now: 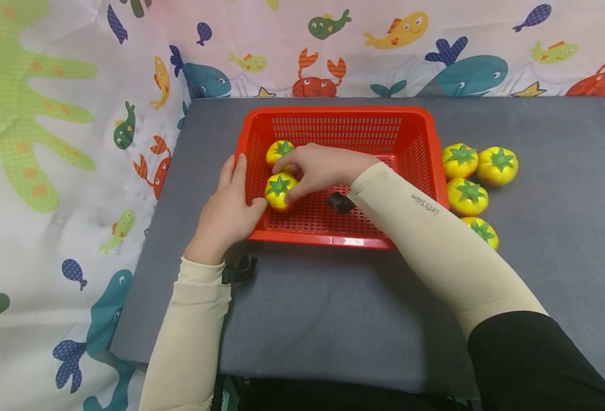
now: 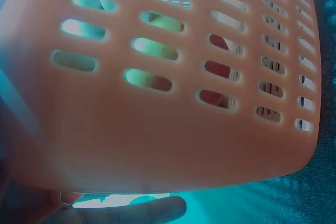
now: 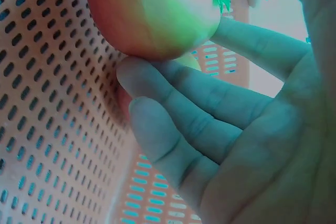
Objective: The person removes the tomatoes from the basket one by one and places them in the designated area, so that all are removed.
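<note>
A red plastic basket (image 1: pixel 328 239) with slotted walls stands on the grey table. My left hand (image 1: pixel 222 214) grips its front left corner, thumb over the rim and fingers along the outside; the left wrist view shows the basket wall (image 2: pixel 157 140) up close. Reaching inside, my right hand (image 1: pixel 325 168) holds a yellow tomato (image 1: pixel 277 196) with a green leafy top between thumb and fingers. Its reddish underside shows on the tomato (image 3: pixel 152 19) in the right wrist view. Just behind it, a second tomato (image 1: pixel 277 152) sits in the basket's left end, partly covered by the hand.
Several more yellow tomatoes (image 1: pixel 469 197) are grouped on the table just right of the basket; the right forearm partly covers the nearest. A curtain (image 1: pixel 281 51) printed with sea animals hangs behind and to the left of the grey table (image 1: pixel 323 319).
</note>
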`<state>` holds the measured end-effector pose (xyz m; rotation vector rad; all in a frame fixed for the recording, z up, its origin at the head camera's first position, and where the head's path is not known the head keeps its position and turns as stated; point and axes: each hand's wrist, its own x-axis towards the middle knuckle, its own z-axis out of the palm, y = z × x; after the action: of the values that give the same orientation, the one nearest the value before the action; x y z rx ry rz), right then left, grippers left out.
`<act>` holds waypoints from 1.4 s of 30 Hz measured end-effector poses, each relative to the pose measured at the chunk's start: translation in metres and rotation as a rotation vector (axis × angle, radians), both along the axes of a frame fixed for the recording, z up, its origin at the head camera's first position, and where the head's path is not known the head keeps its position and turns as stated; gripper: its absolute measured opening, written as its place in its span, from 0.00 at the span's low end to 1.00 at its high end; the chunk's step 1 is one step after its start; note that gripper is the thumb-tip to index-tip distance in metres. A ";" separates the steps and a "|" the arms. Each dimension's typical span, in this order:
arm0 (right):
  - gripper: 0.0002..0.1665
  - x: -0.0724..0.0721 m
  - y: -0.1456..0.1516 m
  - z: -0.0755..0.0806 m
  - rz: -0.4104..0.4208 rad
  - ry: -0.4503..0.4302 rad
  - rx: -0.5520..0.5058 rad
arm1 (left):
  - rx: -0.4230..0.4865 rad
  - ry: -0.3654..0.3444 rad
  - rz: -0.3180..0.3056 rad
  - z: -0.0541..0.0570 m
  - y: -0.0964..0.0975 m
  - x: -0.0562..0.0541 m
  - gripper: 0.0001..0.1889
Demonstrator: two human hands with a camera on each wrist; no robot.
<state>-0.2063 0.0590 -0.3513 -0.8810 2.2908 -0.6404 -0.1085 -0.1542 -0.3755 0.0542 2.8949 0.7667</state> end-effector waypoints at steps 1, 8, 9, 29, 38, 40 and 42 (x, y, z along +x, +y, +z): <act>0.41 0.000 0.002 0.001 -0.004 -0.005 -0.001 | 0.002 0.000 -0.001 0.000 0.000 0.000 0.49; 0.40 -0.001 0.016 0.006 -0.081 0.007 -0.011 | 0.016 0.002 0.001 -0.001 0.002 -0.002 0.48; 0.40 -0.002 0.018 0.007 -0.088 0.006 -0.013 | 0.017 0.001 0.002 -0.001 0.002 -0.002 0.48; 0.38 0.000 0.042 0.010 -0.170 -0.013 -0.013 | 0.011 0.006 0.015 0.001 0.001 0.001 0.46; 0.39 0.008 0.054 0.010 -0.215 -0.023 -0.020 | 0.011 0.016 0.012 0.000 0.001 0.002 0.46; 0.39 0.010 0.057 0.010 -0.235 -0.023 -0.026 | 0.010 0.017 0.009 0.001 0.001 0.002 0.46; 0.39 0.012 0.061 0.011 -0.249 -0.023 -0.024 | 0.011 0.017 0.005 0.001 0.002 0.001 0.46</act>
<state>-0.1939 0.1195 -0.3402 -0.5998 2.3972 -0.7810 -0.1072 -0.1525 -0.3746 0.0545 2.9086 0.7867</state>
